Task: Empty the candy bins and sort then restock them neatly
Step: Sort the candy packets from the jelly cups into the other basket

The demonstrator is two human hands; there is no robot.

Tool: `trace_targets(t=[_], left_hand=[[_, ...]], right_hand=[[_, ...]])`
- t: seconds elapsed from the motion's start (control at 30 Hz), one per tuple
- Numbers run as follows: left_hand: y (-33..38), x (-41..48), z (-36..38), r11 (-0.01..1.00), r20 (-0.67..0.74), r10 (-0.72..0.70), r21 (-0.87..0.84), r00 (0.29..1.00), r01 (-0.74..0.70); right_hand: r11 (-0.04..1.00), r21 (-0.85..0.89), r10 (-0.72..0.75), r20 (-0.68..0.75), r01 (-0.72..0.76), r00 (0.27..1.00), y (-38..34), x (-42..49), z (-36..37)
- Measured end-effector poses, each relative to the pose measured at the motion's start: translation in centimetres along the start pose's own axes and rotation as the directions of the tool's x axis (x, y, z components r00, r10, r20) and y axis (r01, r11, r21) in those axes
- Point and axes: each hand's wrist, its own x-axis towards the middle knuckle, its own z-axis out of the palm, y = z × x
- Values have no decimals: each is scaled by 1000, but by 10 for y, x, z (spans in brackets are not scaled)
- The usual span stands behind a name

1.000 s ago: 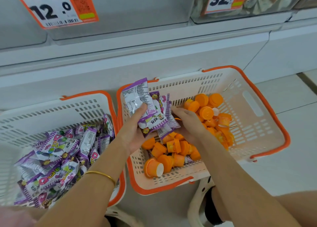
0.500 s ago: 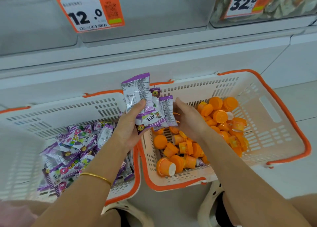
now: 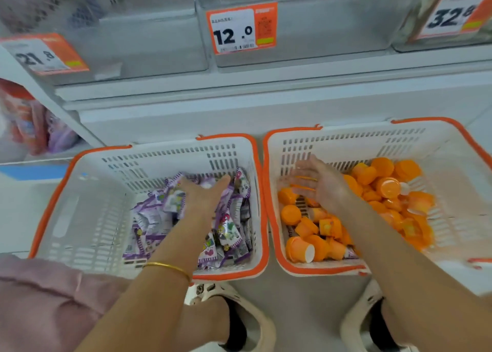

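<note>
Now the purple packets [image 3: 151, 218] that were held over the right basket [image 3: 346, 144] a moment ago have been dropped into the left basket [image 3: 87, 218]. The left hand [image 3: 205, 194] is laid on that pile, fingers spread, nothing pinched. The right hand [image 3: 319, 184] is blurred above the orange cups [image 3: 383, 189], fingers spread and empty. More stray packets may be hidden among the cups

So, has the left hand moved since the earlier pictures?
Yes. The left hand was over the left edge of the basket of orange cups; now it is further left, inside the other basket, on the purple packets.
</note>
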Motion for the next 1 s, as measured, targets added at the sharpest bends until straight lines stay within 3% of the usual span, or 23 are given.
trace_targets(t=[0.07, 0.1, 0.17, 0.27, 0.37, 0.5, 0.73, 1.0], left_hand=[[-3, -9, 30, 935, 36, 332, 124, 943, -334], [-6, -12, 47, 857, 111, 466, 189, 878, -479], [-12, -18, 79, 639, 306, 595, 380, 743, -668], [-26, -9, 111, 234, 537, 606, 585, 587, -776], [-44, 8, 117, 18, 578, 619, 666, 532, -745], [-53, 15, 121, -19, 547, 683, 677, 485, -736], [-52, 13, 122, -19, 524, 695, 698, 492, -716], [-51, 12, 122, -40, 532, 684, 710, 499, -703]], right_hand=[[1000, -27, -9, -116, 6, 993, 5, 3, -27], [998, -66, -19, -164, 8, 986, 10, 5, -41], [977, -212, -25, -207, -20, 978, 23, 9, -65], [801, -589, 63, -97, -108, 993, 54, 19, -84], [514, -857, 242, 182, 33, 953, 92, 30, -87], [285, -951, 376, 227, 121, 898, 119, 38, -79], [208, -961, 529, 266, 180, 806, 115, 48, -71], [230, -958, 471, 263, 171, 842, 123, 52, -69]])
